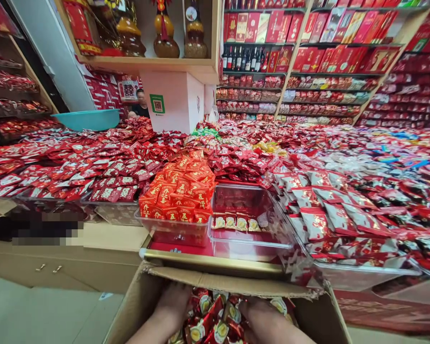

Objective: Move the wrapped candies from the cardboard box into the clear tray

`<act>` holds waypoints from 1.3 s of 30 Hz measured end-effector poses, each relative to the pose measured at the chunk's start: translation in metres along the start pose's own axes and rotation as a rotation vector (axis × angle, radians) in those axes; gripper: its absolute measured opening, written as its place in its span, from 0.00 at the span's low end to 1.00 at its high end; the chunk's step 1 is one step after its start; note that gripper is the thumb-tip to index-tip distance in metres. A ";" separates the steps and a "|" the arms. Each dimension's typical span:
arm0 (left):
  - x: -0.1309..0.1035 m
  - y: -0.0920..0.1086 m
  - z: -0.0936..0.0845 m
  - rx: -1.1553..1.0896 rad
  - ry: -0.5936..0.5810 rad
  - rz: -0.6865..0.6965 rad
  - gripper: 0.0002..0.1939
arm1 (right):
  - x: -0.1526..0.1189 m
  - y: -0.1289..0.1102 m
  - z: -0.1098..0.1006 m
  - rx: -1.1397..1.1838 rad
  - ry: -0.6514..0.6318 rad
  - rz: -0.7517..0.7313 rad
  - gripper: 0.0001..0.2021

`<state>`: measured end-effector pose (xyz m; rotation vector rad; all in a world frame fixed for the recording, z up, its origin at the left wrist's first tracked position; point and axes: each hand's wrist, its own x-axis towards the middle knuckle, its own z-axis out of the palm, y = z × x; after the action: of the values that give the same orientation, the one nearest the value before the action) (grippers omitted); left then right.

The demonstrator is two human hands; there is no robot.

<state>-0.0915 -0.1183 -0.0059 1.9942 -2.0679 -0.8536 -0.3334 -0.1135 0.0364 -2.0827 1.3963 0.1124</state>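
Shelves of red packages (310,57) line the far wall behind the packet-filled counter. Reference point: the cardboard box (329,315). Inside it, my left hand (174,303) and right hand (260,317) flank the red-and-gold packets (215,317), touching them; whether my fingers are spread or pinching cannot be determined. Beyond the box sits a clear bin (251,243) with one short row of packets (236,223).

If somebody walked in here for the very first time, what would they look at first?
Probably the bright orange-red packets heaped in a clear bin in the middle. Next, maybe the left hand and right hand, down among shiny red-and-gold packets in the cardboard box at the bottom. The turquoise basin at upper left pops out against all that red, too.
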 end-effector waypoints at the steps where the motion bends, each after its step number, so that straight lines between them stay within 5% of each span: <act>1: -0.001 -0.001 -0.001 0.001 -0.006 -0.017 0.27 | -0.001 -0.001 0.000 -0.033 -0.032 -0.002 0.16; 5: -0.009 0.007 -0.015 -0.074 -0.021 -0.047 0.19 | -0.009 -0.002 -0.004 -0.036 -0.072 -0.078 0.17; 9: -0.030 0.033 -0.034 -0.281 -0.094 0.026 0.16 | -0.017 -0.004 -0.009 0.102 0.024 -0.123 0.14; 12: -0.048 0.060 -0.044 -0.567 -0.291 0.017 0.17 | -0.021 -0.015 -0.012 0.429 0.025 -0.251 0.11; 14: -0.058 0.077 -0.049 -1.038 -0.455 -0.083 0.16 | -0.024 -0.023 -0.014 0.692 -0.010 -0.281 0.11; 17: -0.066 0.093 -0.051 -1.391 -0.487 -0.106 0.17 | -0.024 -0.030 -0.014 1.023 -0.045 -0.249 0.13; 21: -0.065 0.098 -0.042 -1.453 -0.486 -0.009 0.21 | -0.022 -0.031 -0.014 1.241 -0.065 -0.249 0.14; 27: -0.056 0.085 -0.020 -1.285 -0.408 0.107 0.22 | -0.024 -0.024 -0.019 0.953 0.052 -0.265 0.13; 30: -0.055 0.077 -0.019 -1.079 -0.283 0.009 0.12 | -0.026 -0.020 -0.019 0.660 0.237 -0.348 0.11; 33: -0.059 0.074 -0.023 -1.050 -0.295 -0.150 0.16 | -0.027 -0.019 -0.017 0.526 0.382 -0.487 0.10; 36: -0.065 0.076 -0.029 -1.308 -0.469 -0.284 0.21 | -0.031 -0.023 -0.017 0.505 0.355 -0.604 0.12; 39: -0.071 0.081 -0.032 -1.397 -0.411 -0.243 0.19 | -0.037 -0.028 -0.022 0.577 0.189 -0.629 0.12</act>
<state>-0.1394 -0.0631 0.0800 1.2323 -0.7071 -2.0566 -0.3314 -0.0884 0.0812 -1.9460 0.6852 -0.6770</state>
